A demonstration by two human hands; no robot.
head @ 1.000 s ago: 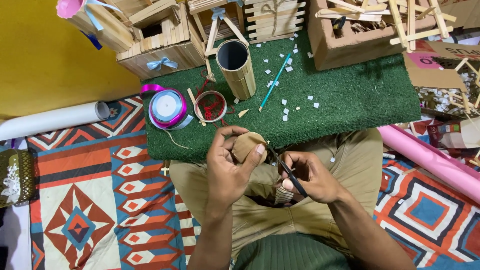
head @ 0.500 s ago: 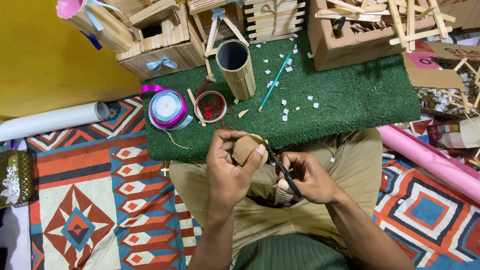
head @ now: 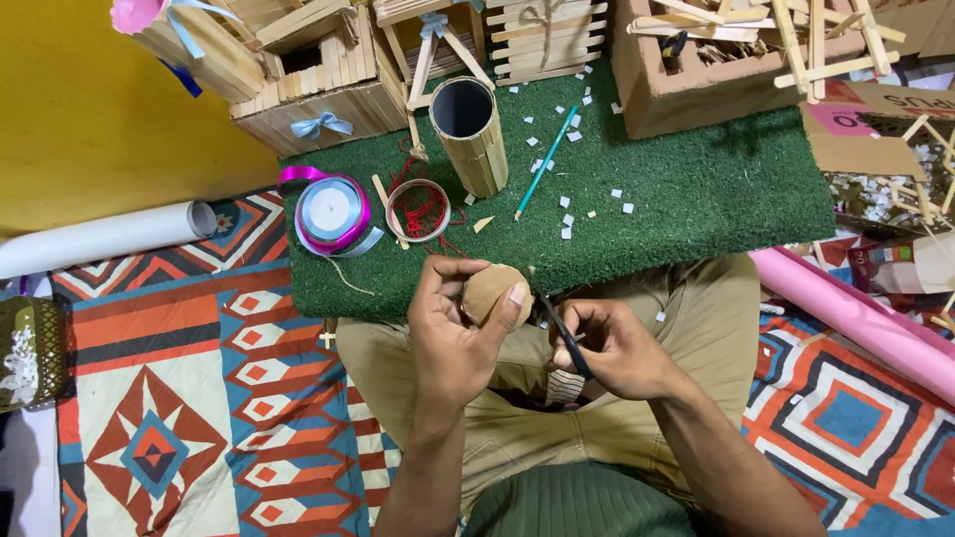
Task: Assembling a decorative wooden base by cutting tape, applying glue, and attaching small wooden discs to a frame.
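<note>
Little has changed from half a second earlier: the left hand (head: 453,333) still pinches a round brown cardboard disc (head: 494,293) between thumb and fingers above the lap, near the front edge of the green turf mat (head: 696,189), while the right hand (head: 617,348), just right of it, has drawn a touch closer. That hand stays closed around black scissors (head: 564,333), blades angled up toward the disc's right edge, wrist bent inward over tan trousers. Farther off on the mat stand a stick-clad tube (head: 470,134), a pink ribbon spool (head: 333,211) and a teal pencil (head: 545,164).
</note>
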